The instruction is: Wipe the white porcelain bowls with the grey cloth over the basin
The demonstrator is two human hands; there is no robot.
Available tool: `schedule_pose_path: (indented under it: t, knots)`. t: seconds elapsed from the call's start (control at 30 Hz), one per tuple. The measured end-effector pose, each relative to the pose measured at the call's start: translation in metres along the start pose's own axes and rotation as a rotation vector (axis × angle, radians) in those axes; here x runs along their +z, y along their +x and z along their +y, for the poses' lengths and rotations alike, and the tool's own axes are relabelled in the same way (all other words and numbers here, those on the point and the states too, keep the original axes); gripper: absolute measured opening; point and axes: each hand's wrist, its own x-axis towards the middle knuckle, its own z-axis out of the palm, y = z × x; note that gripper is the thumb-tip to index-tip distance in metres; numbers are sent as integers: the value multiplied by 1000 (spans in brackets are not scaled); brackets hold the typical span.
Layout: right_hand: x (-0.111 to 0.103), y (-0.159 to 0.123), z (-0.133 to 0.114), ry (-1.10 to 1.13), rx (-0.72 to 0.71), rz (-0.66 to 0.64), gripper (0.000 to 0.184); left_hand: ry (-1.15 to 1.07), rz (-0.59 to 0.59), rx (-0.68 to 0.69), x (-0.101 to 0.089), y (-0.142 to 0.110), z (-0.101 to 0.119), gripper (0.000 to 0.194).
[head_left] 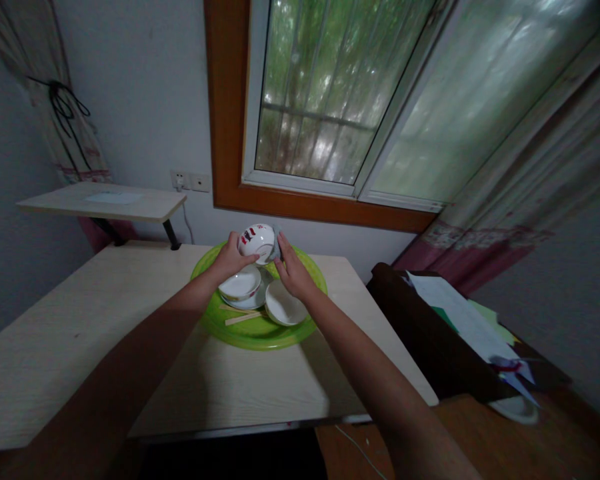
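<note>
My left hand (231, 257) grips a white bowl with red marks (257, 241), tilted on its side above a green plastic basin (260, 333). My right hand (291, 267) presses a small grey cloth (277, 244) against the bowl's right side. In the basin lie a white bowl (239, 285) stacked on a plate, another white bowl (283, 308) to the right, and wooden chopsticks (242, 317) at the front.
The basin sits at the far end of a light wooden table (80, 333). A small wall shelf (105, 200) stands at the back left. A dark cabinet with papers (460, 313) is at the right. A window is behind.
</note>
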Motion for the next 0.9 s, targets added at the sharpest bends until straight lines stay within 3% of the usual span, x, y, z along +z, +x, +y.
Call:
schedule_pose_path:
  t: [0.2,0.6,0.73,0.9]
  knots:
    - [5,-3,4,-24,33,-1,74,-20,6,33,0,2,-5,58]
    - [-10,1,-34,-333,-296,-145,63,175,-129,189,2,-8,3,54]
    - [-9,2,-36,-323,-251,-108,63,231,-121,214,3,-9,4,55]
    - [-6,2,-15,-112,-86,14,71,223,-98,214,3,-10,7,56]
